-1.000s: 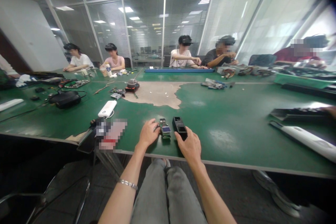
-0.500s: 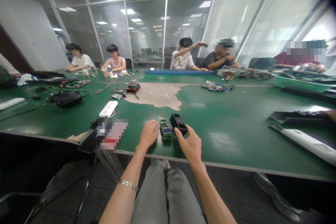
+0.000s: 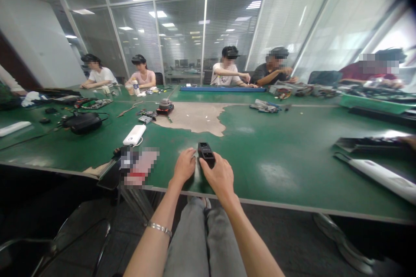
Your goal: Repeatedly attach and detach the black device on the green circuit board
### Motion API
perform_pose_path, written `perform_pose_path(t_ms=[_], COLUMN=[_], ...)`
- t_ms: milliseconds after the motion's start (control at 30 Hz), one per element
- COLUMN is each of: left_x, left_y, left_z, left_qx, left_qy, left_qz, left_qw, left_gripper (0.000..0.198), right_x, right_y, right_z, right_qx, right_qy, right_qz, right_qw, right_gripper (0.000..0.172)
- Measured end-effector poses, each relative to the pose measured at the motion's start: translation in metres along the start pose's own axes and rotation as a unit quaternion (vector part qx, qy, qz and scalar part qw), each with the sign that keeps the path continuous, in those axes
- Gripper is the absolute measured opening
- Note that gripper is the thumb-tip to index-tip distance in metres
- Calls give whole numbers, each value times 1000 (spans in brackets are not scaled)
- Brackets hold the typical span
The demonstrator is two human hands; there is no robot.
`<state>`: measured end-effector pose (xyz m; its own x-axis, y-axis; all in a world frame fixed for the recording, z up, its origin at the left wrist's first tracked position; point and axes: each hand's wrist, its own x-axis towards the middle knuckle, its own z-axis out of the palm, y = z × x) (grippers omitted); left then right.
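My right hand (image 3: 219,175) grips a black plastic case (image 3: 206,152) with cut-outs in its top, thumb on the near left side and fingers round the right. The case is right where the green circuit board lay, and the board is now hidden from sight. Whether the case rests on the board or hovers just above it, I cannot tell. My left hand (image 3: 185,165) lies on the green table (image 3: 253,156) just left of the case. Its fingers are loosely bent and hold nothing; a small gap separates them from the case.
Left of my hands lie a white power bank (image 3: 134,134) with a cable and a black pouch (image 3: 85,122). A white power strip (image 3: 383,177) lies on the right. Beyond a torn patch (image 3: 201,119) of tabletop, several people sit across the table near a blue bar (image 3: 224,89).
My right hand has carried the black case leftward over the circuit board, which no longer shows. My left hand has stayed put. A person opposite has lowered a raised arm.
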<state>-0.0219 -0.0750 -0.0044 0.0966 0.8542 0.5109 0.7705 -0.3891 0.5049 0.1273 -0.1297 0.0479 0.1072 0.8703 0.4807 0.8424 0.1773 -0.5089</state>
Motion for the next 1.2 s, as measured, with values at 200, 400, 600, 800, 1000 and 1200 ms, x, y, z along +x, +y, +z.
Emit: perform_pose_path(t_ms=[200,400,600,800,1000,1200], left_x=[0,1,1,2,2,1], left_y=[2,5,5,5,6,6], left_z=[-1,-3,-4,-3,-2,-3], left_qx=[9,13,13,16,28,24], left_qy=[-7,-12,-15,-17,-17,-14], left_qz=[0,-1,0,14,12,7], left_qw=[1000,1000,1000,1000,999,1000], left_gripper=[37,37,38,37,35,35], right_x=[-8,-18,-18,-18,-17,-17], right_y=[-1,6,19,28,24,20], right_z=[2,13,26,34,31,31], right_qx=[-23,-40,25,79,76,68], right_qy=[-3,-12,28,25,14,18], right_qz=[-3,14,-16,-40,-27,-13], right_qw=[1000,999,999,996,997,997], right_gripper=[39,51,77,66,54,53])
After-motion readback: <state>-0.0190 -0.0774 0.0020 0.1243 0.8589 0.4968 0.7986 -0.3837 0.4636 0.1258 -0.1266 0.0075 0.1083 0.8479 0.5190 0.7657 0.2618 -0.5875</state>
